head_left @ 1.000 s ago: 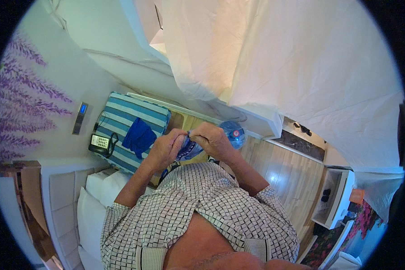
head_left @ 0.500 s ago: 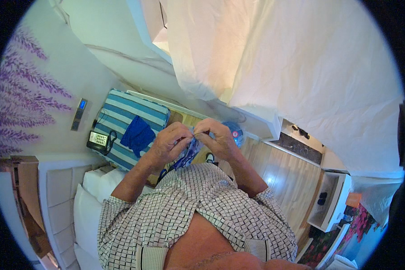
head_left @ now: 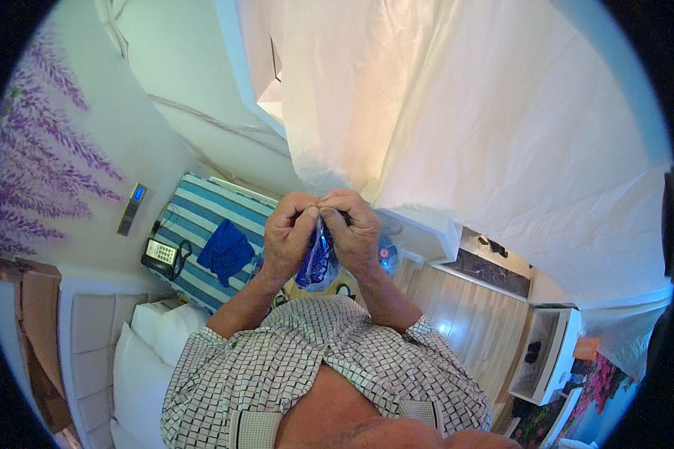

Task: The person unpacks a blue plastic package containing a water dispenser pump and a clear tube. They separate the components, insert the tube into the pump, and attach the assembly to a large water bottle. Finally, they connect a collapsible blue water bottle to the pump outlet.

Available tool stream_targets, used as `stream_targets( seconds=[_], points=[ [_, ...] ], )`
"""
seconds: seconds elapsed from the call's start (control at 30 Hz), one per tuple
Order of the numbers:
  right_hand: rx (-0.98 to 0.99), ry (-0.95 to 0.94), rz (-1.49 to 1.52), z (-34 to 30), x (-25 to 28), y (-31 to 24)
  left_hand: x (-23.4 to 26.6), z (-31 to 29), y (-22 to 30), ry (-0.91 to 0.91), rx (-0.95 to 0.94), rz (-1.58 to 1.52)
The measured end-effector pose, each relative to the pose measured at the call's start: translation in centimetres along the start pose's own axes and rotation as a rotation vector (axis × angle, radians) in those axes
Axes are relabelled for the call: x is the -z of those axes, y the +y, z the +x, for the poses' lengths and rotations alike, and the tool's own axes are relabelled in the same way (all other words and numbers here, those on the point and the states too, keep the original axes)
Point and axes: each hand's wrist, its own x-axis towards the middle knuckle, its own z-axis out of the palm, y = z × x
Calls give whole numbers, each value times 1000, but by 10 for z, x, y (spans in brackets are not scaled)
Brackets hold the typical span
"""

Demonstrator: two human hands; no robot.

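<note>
A shiny clear plastic bag point(head_left: 317, 263) with something deep blue inside hangs in front of my chest. My left hand point(head_left: 289, 236) pinches its upper edge between thumb and fingers. Close against it, my right hand point(head_left: 356, 233) grips the same edge, so both sets of fingertips nearly meet. Between the two thumbs the bag drops down, its lower end loose. The exact shape of the blue contents cannot be made out. A crumpled blue cloth point(head_left: 226, 252) lies to the left of my hands.
Under the cloth is a blue-and-white striped table point(head_left: 195, 200), with a black telephone point(head_left: 162, 257) on its left edge. A bed with white pillows point(head_left: 146, 333) stands lower left. A large blue bottle point(head_left: 388, 256) is right of my hands. White curtain point(head_left: 494, 127) hangs at right.
Both hands have risen slightly and drawn together at the bag's top edge. The bag now hangs straighter and shows more of its deep blue contents.
</note>
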Motion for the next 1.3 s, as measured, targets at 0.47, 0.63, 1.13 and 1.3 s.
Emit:
stream_targets(
  seconds=[0.47, 0.63, 1.13, 1.3],
  points=[
    [233, 65, -335, 10, 2, -12, 0, 3, 7, 96, 133, -64],
    [269, 30, -433, 16, 14, -24, 13, 15, 44, -252, -110, 475],
    [51, 51, -200, -7, -9, -15, -3, -15, 8, 71, 30, 140],
    [30, 59, -122, -11, -9, -6, -5, -17, 5, 112, 82, 95]
  ],
)
